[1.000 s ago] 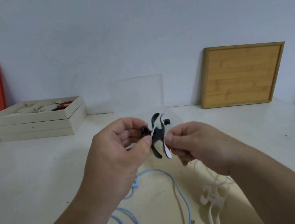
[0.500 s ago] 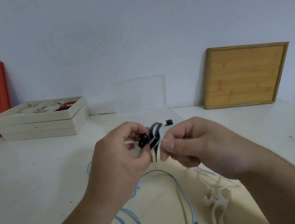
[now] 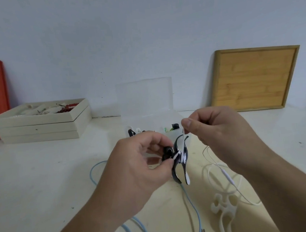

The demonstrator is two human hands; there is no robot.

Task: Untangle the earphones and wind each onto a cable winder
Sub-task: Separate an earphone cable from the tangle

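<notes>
Since half a second ago the right hand [image 3: 221, 138] has lifted up and away from the left hand [image 3: 141, 164], drawing a thin white earphone cable [image 3: 183, 146] taut above the black fishbone-shaped plastic cable winder [image 3: 178, 157]. The left hand grips that winder from its left side, thumb and fingers curled round it, holding it upright in the air between the two hands. The right hand pinches the white cable's upper end between thumb and forefinger, just above and to the right of the winder; the cable runs down across the winder's waist.

On the cream-coloured table [image 3: 34, 180] below lie a light blue cable [image 3: 190, 200], curving out from under the left hand towards the near edge, and a white fishbone-shaped cable winder [image 3: 224, 211], below the right forearm. A loose white earphone cable with an inline remote [image 3: 227, 176] loops just beside it. Behind the hands stands an open clear plastic compartment box [image 3: 145, 98]. Farther off, a stack of cream trays [image 3: 39, 128] sits at left, and a square bamboo tray [image 3: 255, 78] leans against the wall.
</notes>
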